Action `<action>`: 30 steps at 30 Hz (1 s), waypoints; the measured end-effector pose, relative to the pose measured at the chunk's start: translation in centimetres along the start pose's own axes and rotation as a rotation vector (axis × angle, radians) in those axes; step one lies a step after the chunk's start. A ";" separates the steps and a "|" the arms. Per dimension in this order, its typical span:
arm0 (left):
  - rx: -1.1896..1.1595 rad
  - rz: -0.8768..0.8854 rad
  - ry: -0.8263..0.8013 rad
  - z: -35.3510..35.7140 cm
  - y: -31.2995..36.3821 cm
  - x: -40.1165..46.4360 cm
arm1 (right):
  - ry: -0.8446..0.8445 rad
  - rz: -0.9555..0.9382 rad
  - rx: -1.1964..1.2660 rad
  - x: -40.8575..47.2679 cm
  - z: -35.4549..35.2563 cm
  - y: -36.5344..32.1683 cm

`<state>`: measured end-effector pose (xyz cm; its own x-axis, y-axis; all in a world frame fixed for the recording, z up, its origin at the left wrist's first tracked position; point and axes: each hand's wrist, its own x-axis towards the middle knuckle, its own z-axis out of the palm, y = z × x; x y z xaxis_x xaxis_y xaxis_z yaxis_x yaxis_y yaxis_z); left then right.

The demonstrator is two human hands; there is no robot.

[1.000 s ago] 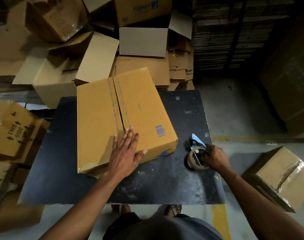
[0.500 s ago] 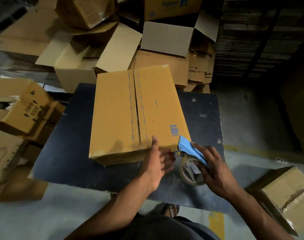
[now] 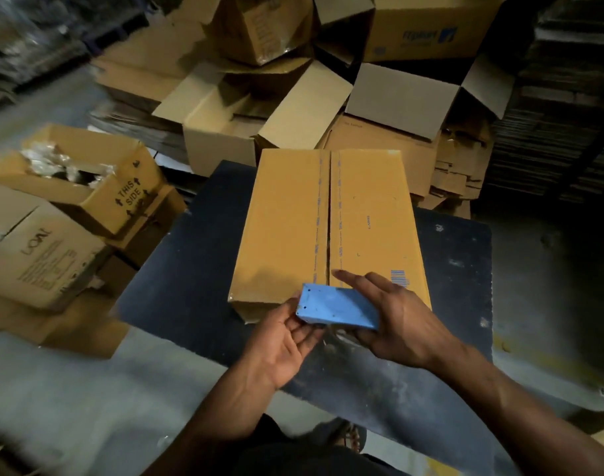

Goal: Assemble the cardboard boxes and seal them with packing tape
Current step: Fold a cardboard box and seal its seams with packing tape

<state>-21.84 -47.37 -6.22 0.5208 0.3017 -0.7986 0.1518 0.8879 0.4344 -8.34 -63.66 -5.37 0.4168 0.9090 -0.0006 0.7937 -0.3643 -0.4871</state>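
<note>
A closed yellow-brown cardboard box [image 3: 328, 221] lies lengthwise on the black table [image 3: 458, 255], its two top flaps meeting in an untaped middle seam. At the box's near edge my right hand [image 3: 400, 324] grips a blue tape dispenser [image 3: 335, 307] from the right side. My left hand [image 3: 287, 334] holds the dispenser's left end with its fingertips, palm turned up. The tape roll itself is mostly hidden under the blue cover and my hands.
Open and flattened cardboard boxes [image 3: 259, 108] pile up behind the table. More cartons, one marked THIS SIDE [image 3: 98, 180], stand on the left. Stacks of flat cardboard [image 3: 551, 132] fill the dark right background. Grey concrete floor [image 3: 87, 400] surrounds the table.
My right hand lifted the tape dispenser off the table and brought it left to the box's near edge. My left hand left the box top and took hold of the dispenser.
</note>
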 end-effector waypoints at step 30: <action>0.134 0.434 0.410 -14.1 8.9 7.4 | -0.451 0.001 -0.544 7.9 0.4 -5.2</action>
<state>-28.48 -32.32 -14.16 0.1974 0.7587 -0.6209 0.1164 0.6107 0.7833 -9.35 -54.47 -3.18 0.2869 0.8610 -0.4200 0.9512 -0.3081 0.0183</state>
